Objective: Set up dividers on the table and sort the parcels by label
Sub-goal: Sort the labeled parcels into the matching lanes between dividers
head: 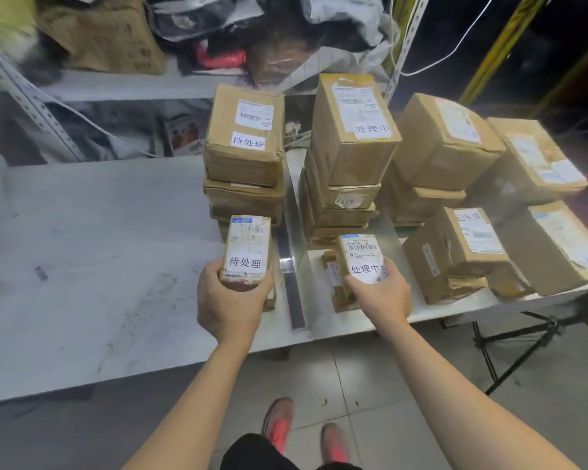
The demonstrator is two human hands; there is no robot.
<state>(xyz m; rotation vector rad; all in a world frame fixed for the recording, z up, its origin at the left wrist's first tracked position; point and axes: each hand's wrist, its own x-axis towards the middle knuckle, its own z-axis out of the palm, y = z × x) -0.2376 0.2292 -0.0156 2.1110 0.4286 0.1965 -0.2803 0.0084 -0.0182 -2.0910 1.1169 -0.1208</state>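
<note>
While you stand at a scuffed white table (82, 249) on a tiled floor (353, 368), metal shelving (31, 96) crammed with bags and cartons rises beyond both hands. A tripod (510, 344) stands under the table edge, to the right of your right arm.

An upright divider (294, 300) runs away from you between your hands. Your left hand (228, 307) grips the near end of a small parcel (246, 245) labelled 待处理, just left of the divider. A stack (245, 157) with the same label stands just beyond it.

Your right hand (381, 296) grips a second parcel (362, 256) labelled 处理中, right of the divider. A matching pile (350, 147) stands just beyond that one. More boxes (489, 198) crowd the table to the right of your right hand.
</note>
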